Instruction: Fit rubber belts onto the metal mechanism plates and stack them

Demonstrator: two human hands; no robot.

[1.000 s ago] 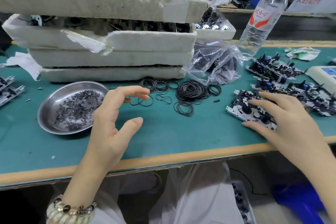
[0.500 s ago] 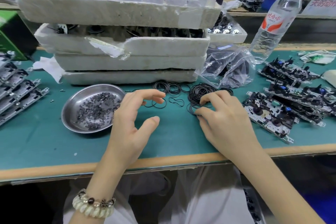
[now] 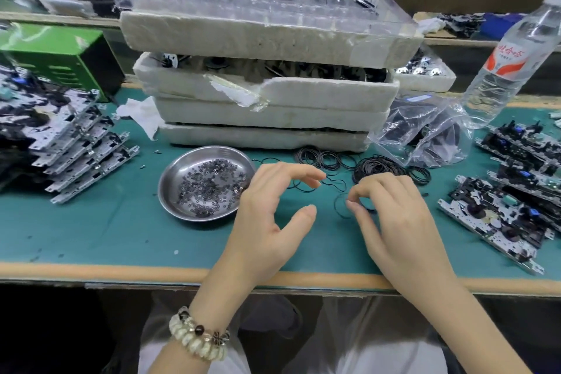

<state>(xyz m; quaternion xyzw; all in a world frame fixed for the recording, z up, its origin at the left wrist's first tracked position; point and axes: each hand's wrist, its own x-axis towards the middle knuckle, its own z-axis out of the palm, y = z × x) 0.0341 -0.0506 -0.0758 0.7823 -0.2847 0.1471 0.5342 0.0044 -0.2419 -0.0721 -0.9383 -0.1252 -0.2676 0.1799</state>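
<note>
Near the table (image 3: 121, 273) edge, right hand (image 3: 394, 222) pinches a rubber belt (image 3: 338, 206); left hand (image 3: 267, 215) hovers spread.

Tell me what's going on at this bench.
A person is working at a green bench. The right hand pinches one thin black rubber belt just in front of the loose belt pile. The left hand hovers beside it, fingers loosely curved, holding nothing. Mechanism plates lie to the right, and a stack of plates sits at the far left. Neither hand holds a plate.
</note>
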